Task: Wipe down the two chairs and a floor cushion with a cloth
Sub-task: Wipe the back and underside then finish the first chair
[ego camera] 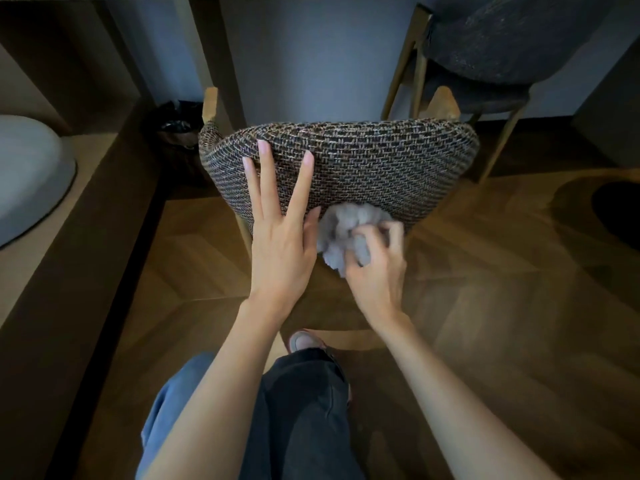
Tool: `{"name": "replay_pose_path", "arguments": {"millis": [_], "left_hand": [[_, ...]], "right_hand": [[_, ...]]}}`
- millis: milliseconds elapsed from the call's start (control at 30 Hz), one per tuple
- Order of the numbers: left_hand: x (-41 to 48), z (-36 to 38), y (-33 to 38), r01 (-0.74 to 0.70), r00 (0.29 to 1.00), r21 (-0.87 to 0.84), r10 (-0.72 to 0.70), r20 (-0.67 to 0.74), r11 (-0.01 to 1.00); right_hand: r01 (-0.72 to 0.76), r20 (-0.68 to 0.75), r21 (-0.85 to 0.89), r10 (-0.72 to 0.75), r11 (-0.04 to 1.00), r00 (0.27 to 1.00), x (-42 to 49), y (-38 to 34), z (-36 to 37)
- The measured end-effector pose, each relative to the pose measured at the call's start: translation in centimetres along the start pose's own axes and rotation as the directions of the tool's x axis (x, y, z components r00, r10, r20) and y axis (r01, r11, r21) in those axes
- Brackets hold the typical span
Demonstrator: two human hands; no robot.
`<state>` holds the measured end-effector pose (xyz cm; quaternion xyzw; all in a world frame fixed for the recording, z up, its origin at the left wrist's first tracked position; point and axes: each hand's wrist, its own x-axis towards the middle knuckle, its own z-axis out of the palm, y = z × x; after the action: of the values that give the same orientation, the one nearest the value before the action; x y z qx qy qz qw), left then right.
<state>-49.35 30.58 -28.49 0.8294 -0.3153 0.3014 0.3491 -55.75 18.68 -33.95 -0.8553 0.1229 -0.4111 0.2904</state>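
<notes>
cloth: crumpled pale grey cloth (349, 226), centre of frame, bunched against the lower edge of the chair's woven panel
right hand: right hand (377, 271) just below-right of centre, fingers curled round the cloth, gripping it, pressing it to the fabric; slightly blurred
left hand: left hand (280, 247) just left of the cloth, laid flat on the woven panel, fingers straight and spread, thumb tip beside the cloth
chair: brown-and-black woven tweed chair (381, 161), centre of frame, upholstered panel facing the camera; light wooden leg (210, 102) sticks up at its upper left
second chair: dark grey upholstered chair with wooden legs (502, 39), upper right, standing behind the woven one, apart from both hands
cushion: pale grey rounded cushion (27, 174), left edge, on a raised tan ledge, well apart from the hands
bin bag: black plastic bag (176, 123), upper left of centre, behind the woven chair
floor: brown herringbone wood floor (502, 289)
person: dark trouser leg and grey shoe toe (303, 341), bottom centre
</notes>
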Motion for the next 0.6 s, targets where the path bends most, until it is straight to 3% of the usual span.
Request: {"name": "replay_pose_path", "arguments": {"millis": [100,167,300,433,600], "left_hand": [[-0.4,-0.3,-0.5,-0.001,0.998,0.014,0.0,0.068,1.0],[-0.6,-0.3,-0.8,0.006,0.993,0.029,-0.009,0.113,1.0],[-1.1,-0.5,-1.3,-0.01,0.99,0.032,0.005,0.142,0.999],[-1.1,-0.2,-1.7,-0.019,0.991,0.03,0.014,0.137,0.999],[-1.3,-0.1,-1.9,-0.006,0.989,0.023,0.003,0.15,1.0]], "right_hand": [[0.128,-0.247,0.009,-0.122,0.992,0.961,1.9,-1.6,-1.4],[0.137,-0.289,-0.101,-0.161,0.985,0.944,3.6,-2.2,-1.3],[0.102,-0.237,-0.281,-0.172,0.954,0.956,3.3,-1.8,0.7],[0.121,-0.293,-0.247,-0.194,0.961,0.936,3.0,-0.3,2.1],[0.13,-0.019,-0.175,-0.136,0.976,0.991,0.5,1.9,2.3]]}}
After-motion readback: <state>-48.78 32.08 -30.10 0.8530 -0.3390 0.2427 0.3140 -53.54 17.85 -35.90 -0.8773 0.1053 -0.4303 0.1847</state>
